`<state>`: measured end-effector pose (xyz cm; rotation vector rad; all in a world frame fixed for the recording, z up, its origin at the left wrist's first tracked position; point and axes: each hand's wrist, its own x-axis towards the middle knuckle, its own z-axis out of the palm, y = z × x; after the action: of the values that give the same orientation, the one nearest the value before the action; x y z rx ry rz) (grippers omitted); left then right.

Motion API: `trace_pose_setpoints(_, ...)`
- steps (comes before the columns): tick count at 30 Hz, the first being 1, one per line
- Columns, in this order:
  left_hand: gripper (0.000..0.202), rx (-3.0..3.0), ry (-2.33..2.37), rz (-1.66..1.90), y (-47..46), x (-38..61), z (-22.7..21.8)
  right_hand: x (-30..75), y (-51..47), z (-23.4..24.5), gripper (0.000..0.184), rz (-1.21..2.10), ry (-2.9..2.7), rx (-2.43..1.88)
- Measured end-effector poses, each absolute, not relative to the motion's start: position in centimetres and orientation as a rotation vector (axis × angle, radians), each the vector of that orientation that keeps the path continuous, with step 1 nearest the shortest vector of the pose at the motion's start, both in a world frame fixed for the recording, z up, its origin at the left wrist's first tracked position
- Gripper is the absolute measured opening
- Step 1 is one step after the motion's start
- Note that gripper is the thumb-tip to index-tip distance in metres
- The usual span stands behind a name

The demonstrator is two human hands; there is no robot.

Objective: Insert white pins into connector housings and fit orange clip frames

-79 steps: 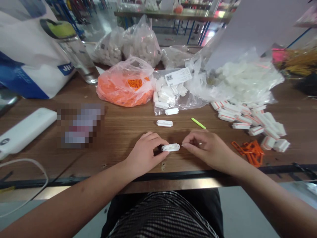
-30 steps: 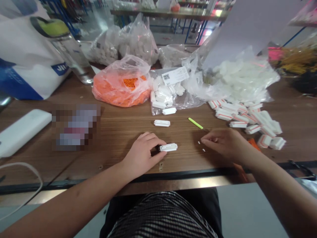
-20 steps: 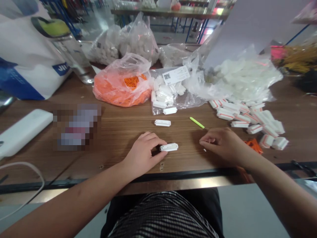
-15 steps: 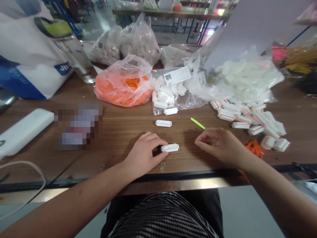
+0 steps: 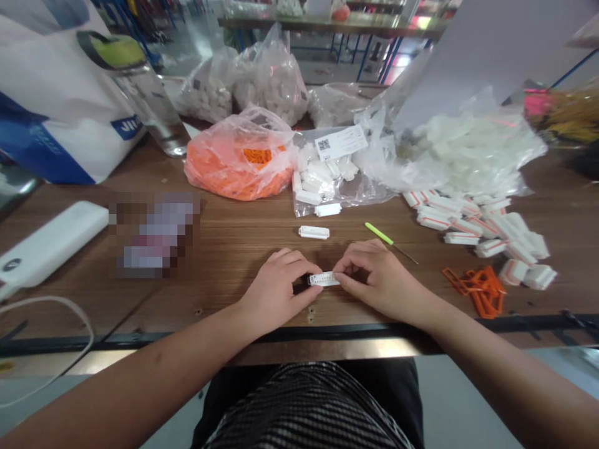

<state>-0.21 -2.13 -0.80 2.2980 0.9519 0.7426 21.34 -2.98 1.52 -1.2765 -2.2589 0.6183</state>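
Observation:
Close to the table's front edge lies a white plastic connector housing (image 5: 324,279) with rows of small holes on top. My left hand (image 5: 276,290) pinches its left end between thumb and fingers. At the other end, the thumb and fingertips of my right hand (image 5: 374,274) close on the housing, hiding that end. A second white housing (image 5: 314,232) lies just beyond, touched by neither hand. Behind my right hand rests a thin tool with a lime-green handle (image 5: 379,233) and a narrow metal shaft. Several orange plastic frames (image 5: 484,290) lie in a small heap to the right.
White housings with orange strips (image 5: 461,224) are piled at the right. Farther back stand a bag of orange parts (image 5: 238,162), a bag of white housings (image 5: 322,171) and a water bottle (image 5: 152,106). A white power bank (image 5: 56,246) with a cable lies at left.
My right hand has moved left from beside the tool to the right end of the housing and closed on it. My left hand keeps its hold.

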Motion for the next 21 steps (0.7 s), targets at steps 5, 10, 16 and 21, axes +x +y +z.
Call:
trace_pose_setpoints(5, 0.012, 2.295, 0.961, 0.735, -2.2, -0.3, -1.0, 21.1, -3.1, 1.8, 0.014, 0.446, -2.359, -1.241)
trace_pose_setpoints(10, 0.012, 2.298, 0.959, 0.741, -2.2, -0.2, -0.8, 21.1, -3.3, 2.9, 0.021, 0.339, -2.488, -1.195)
trace_pose_setpoints(16, 0.01, 2.288, 0.97, 0.748, -2.2, -0.1, -0.7, 21.2, -4.1, 3.0, 0.022, 0.153, -2.488, -1.167)
trace_pose_setpoints(21, 0.012, 2.295, 0.956, 0.761, -2.2, -0.2, -0.7, 21.1, -4.7, 2.4, 0.022, -0.084, -2.559, -1.076)
